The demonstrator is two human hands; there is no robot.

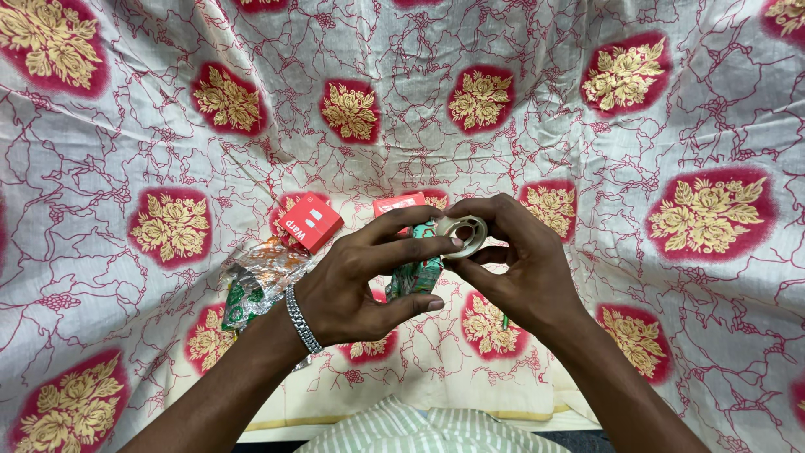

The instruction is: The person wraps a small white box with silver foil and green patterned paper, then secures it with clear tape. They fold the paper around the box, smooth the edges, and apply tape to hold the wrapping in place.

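My right hand [520,268] holds a small roll of clear tape [464,233] between thumb and fingers. My left hand [360,277], with a metal bracelet [302,320] on the wrist, presses its thumb tip against the roll's edge while its lower fingers grip a small green-wrapped object [415,275]. Both hands meet above the middle of a cream cloth [419,151] printed with red and gold flowers.
A small red box [310,221] lies just left of the hands, and a second red box [399,204] shows behind my left fingers. Crumpled shiny green and orange wrapping [256,281] lies by my left wrist. A striped garment [402,432] is at the bottom edge.
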